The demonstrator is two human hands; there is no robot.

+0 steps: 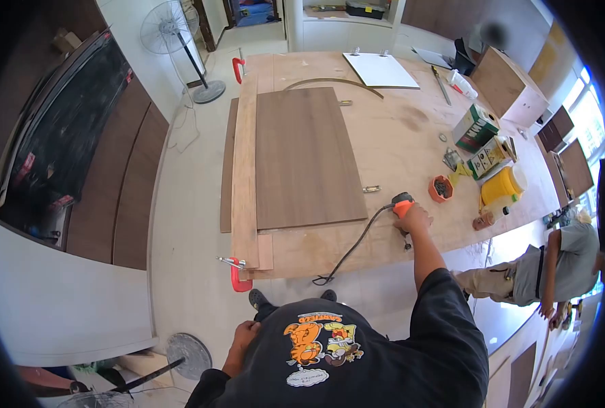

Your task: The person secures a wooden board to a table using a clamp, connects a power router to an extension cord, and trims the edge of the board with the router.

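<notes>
My right hand (418, 221) is wrapped round an orange-and-black corded power tool (403, 202) on the worktable, right of a brown wood-grain panel (309, 163). The tool's black cord (357, 245) runs left and hangs over the table's near edge. My left hand (246, 333) rests against my left side with its fingers curled closed; I cannot tell whether it holds anything. A pale wooden strip (247, 170) lies along the panel's left edge. Red clamps (240, 275) grip the table's left side at both ends. Metal hinges (371, 189) lie beside the panel's right edge.
On the table's right stand a small orange pot of screws (440, 189), a green can (476, 128), a yellow tub (503, 185) and a bottle (491, 217). A white board (382, 70) lies at the far end. Another person (554, 262) stands at the right; a fan (173, 34) stands far left.
</notes>
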